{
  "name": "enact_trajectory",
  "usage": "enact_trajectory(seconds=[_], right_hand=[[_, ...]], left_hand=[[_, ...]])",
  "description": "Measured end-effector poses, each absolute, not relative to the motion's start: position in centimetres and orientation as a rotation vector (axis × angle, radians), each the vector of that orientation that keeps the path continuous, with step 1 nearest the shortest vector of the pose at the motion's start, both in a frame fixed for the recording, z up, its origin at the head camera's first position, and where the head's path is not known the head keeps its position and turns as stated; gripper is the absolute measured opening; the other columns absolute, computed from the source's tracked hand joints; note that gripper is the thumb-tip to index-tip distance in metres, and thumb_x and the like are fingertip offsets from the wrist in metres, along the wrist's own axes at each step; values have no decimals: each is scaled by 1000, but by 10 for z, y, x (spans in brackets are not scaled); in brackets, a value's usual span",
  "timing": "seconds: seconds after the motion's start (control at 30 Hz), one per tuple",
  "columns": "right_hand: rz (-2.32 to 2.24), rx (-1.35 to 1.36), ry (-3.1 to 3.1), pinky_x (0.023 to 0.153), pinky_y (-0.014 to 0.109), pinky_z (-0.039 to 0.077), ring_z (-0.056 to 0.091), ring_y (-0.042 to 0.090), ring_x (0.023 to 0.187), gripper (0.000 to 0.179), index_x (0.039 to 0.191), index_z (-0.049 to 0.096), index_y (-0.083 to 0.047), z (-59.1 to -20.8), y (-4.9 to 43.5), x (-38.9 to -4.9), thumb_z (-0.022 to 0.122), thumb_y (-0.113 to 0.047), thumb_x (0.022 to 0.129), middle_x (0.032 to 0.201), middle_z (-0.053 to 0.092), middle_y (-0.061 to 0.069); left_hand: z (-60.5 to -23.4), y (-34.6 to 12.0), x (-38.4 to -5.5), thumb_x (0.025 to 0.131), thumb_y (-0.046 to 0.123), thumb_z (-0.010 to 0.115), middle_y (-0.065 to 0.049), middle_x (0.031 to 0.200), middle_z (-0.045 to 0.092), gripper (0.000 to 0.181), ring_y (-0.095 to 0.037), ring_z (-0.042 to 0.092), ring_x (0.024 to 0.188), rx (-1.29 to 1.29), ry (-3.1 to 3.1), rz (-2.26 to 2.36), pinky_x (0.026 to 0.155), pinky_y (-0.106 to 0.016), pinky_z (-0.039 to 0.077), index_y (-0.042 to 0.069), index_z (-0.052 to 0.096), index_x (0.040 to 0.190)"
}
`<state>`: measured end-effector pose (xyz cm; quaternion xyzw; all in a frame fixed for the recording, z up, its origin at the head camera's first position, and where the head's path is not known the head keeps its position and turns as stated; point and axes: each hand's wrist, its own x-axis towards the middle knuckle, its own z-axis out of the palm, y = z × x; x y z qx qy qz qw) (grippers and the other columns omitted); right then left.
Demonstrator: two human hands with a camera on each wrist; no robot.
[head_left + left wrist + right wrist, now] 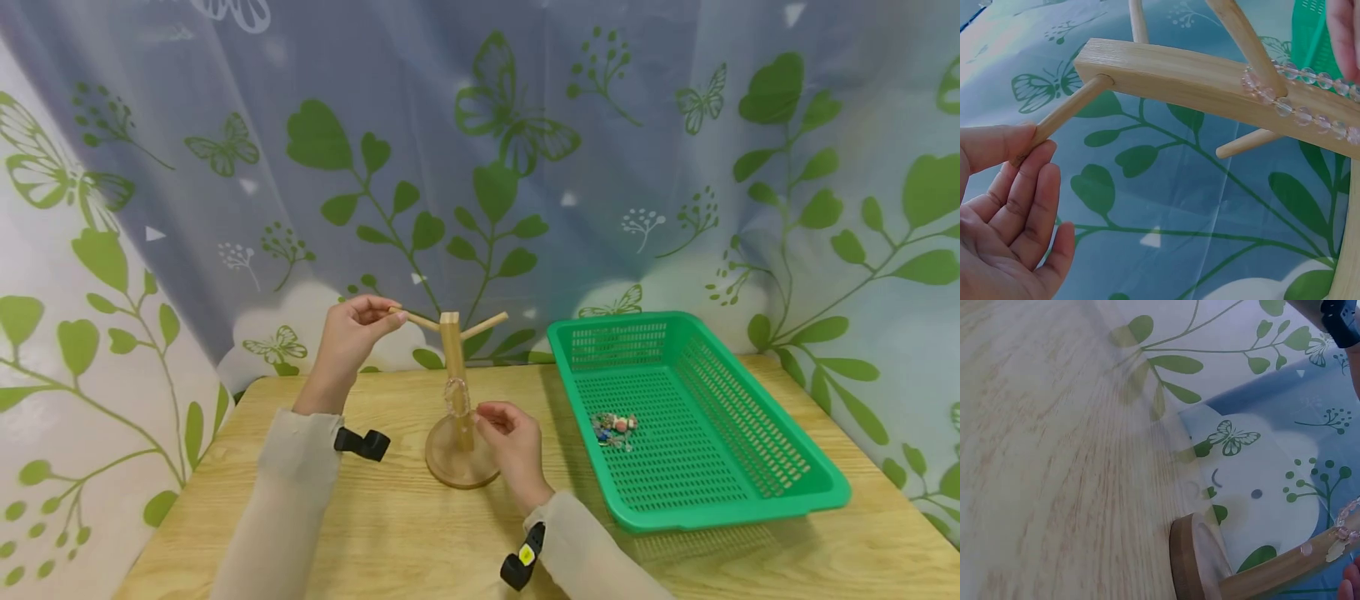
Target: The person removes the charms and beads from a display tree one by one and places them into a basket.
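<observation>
A wooden stand (453,358) with a round base and several slanting pegs stands upright on the table. My left hand (360,329) pinches the tip of its left peg (1072,109) between thumb and fingers. A bracelet of clear and pinkish beads (1304,115) hangs on a lower peg, against the post. Close by the bracelet's right side is my right hand (516,442), its fingers bent. Only a bit of its fingertips (1349,584) shows in the right wrist view, so whether they grip the bracelet is unclear.
A green plastic basket (720,517) stands right of the stand. Inside, near its left wall, lies a small heap of beaded jewellery (615,429). Behind the wooden table (390,533) hangs a leaf-and-butterfly patterned curtain (420,125).
</observation>
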<state>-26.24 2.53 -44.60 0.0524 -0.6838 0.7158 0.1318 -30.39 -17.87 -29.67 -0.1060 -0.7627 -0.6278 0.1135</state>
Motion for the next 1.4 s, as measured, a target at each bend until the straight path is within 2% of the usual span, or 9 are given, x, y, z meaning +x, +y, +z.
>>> enact_trajectory(seconds=[0.2, 0.3, 0.57, 0.83, 1.1, 1.27, 1.4], right_hand=[[2086, 192, -1989, 68, 19, 50, 63, 21, 81, 22, 98, 65, 11, -450, 22, -269, 72, 1, 80, 96, 66, 25], [2100, 189, -1970, 68, 19, 51, 62, 19, 79, 22, 96, 66, 10, -449, 20, -269, 74, -1, 79, 94, 66, 23], [2113, 150, -1961, 70, 19, 51, 60, 12, 76, 22, 94, 67, 6, -444, 16, -272, 76, -6, 78, 93, 66, 18], [2065, 176, -1972, 67, 17, 49, 59, 20, 76, 15, 91, 63, 12, -416, 13, -259, 70, 6, 80, 88, 64, 22], [1995, 207, -2006, 65, 16, 49, 59, 17, 74, 11, 89, 65, 11, -410, 17, -253, 69, 4, 82, 87, 65, 23], [2001, 215, -2008, 65, 16, 49, 60, 17, 73, 12, 91, 66, 11, -409, 18, -250, 69, 2, 83, 88, 66, 23], [2014, 225, -1981, 65, 16, 49, 60, 14, 72, 13, 92, 68, 10, -409, 18, -250, 69, 1, 84, 87, 67, 22]], left_hand=[[-294, -177, -305, 85, 10, 70, 7, 75, 63, 17, -11, 59, 75, -293, -2208, -1881, 87, -35, 45, -1, 64, 96], [-293, -176, -304, 85, 8, 70, 8, 75, 63, 19, -14, 60, 76, -284, -2193, -1899, 89, -37, 44, -5, 64, 98], [-294, -175, -304, 84, 7, 70, 9, 74, 65, 18, -10, 62, 73, -281, -2173, -1920, 84, -30, 48, -4, 67, 98], [-296, -175, -304, 84, 7, 71, 9, 73, 64, 14, -11, 62, 74, -268, -2148, -1934, 84, -29, 48, 0, 68, 96], [-299, -174, -305, 85, 7, 70, 8, 72, 63, 24, -8, 62, 71, -292, -2129, -1919, 82, -28, 49, -8, 63, 102], [-300, -175, -305, 85, 9, 70, 9, 73, 64, 14, -9, 61, 73, -302, -2128, -1905, 83, -28, 49, 1, 67, 97], [-300, -174, -304, 85, 9, 70, 9, 73, 64, 22, -9, 61, 75, -298, -2133, -1903, 83, -28, 48, -5, 66, 101]])
